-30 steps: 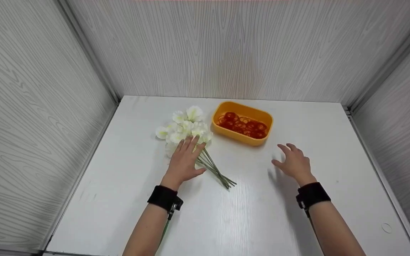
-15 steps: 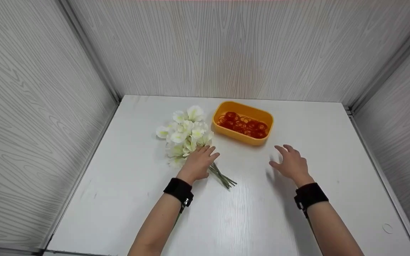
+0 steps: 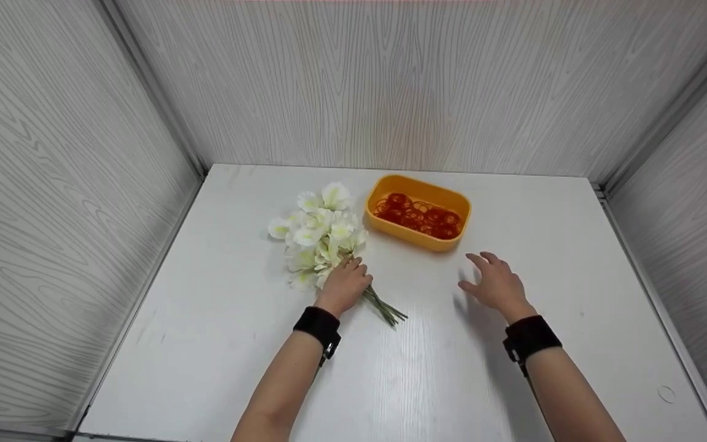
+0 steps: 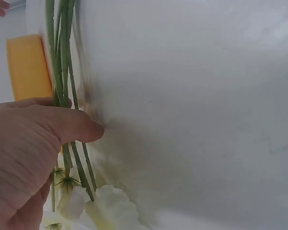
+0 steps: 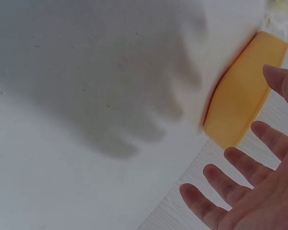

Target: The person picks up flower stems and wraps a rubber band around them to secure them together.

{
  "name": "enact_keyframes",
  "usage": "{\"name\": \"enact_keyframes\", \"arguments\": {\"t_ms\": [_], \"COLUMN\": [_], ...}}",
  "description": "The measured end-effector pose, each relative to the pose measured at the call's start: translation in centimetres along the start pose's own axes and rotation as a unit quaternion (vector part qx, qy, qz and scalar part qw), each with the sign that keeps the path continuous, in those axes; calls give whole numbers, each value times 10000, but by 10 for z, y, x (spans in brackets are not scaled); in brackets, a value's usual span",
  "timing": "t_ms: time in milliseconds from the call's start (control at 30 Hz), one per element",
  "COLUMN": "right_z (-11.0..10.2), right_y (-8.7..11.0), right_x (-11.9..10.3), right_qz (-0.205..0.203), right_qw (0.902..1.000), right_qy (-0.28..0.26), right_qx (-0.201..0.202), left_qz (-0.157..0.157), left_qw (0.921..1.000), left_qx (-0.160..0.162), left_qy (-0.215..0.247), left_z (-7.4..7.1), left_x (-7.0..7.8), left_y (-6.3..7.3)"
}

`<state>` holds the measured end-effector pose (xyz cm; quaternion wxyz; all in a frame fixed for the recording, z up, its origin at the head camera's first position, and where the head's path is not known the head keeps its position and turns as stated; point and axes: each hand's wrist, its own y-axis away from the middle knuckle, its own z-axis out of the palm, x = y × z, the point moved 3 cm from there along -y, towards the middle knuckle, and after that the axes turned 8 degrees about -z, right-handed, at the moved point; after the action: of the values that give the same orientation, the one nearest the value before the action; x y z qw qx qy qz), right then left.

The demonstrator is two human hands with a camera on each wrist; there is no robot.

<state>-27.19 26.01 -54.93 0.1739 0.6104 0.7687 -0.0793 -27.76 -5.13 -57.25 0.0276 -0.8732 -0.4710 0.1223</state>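
Note:
A bunch of white flowers (image 3: 320,230) with green stems (image 3: 384,307) lies on the white table, blooms toward the back left. My left hand (image 3: 345,285) grips the stems just below the blooms. In the left wrist view the thumb of that hand (image 4: 33,143) crosses over the green stems (image 4: 63,57), and the other fingers are mostly hidden. My right hand (image 3: 496,285) hovers above the table to the right with fingers spread and nothing in them. The right wrist view shows this hand (image 5: 259,191) apart from the orange container (image 5: 245,93).
Behind the hands stands the orange container (image 3: 418,240), holding several red rubber bands (image 3: 415,218). A thin pale ring (image 3: 666,393) lies near the table's right edge. Wood-grain panels (image 3: 353,86) wall the table at the back and both sides.
My left hand has moved from over the blooms down to the right and has taken hold of the stems. The right hand has drifted slightly left. The flowers stay in place.

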Motion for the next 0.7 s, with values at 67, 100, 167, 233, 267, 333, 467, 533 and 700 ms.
{"name": "enact_keyframes", "arguments": {"t_ms": [67,100,167,233,267,333,467,533,700], "right_z": [0,0,1,1,1,1,0,0,0], "right_y": [0,0,-1,-2,-2,-2,-2,-2,-1], "right_x": [-1,-1,-2,-3,-4,-5,-6,-7,-7], "right_qz": [21,25,25,23,14,-26,-95,-114,-125], "right_qw": [10000,9999,9998,9997,9997,9997,9997,9997,9996], "right_qy": [-56,-85,-133,-173,-180,-166,-138,-146,-156], "right_qx": [-42,-65,-119,-166,-187,-201,-170,-160,-183], "left_qz": [-25,-49,-96,-130,-137,-118,19,87,124], "left_qw": [10000,9999,9998,9997,9996,9995,9988,9984,9992], "left_qx": [23,8,-36,-64,-52,35,312,380,165], "left_qy": [-68,-101,-150,-204,-236,-283,-389,-401,-334], "left_z": [3,5,7,7,7,7,12,12,9], "left_x": [0,0,-1,-3,-4,-6,-9,-10,-11], "left_y": [-1,-2,-3,-2,-2,0,3,6,9]}}
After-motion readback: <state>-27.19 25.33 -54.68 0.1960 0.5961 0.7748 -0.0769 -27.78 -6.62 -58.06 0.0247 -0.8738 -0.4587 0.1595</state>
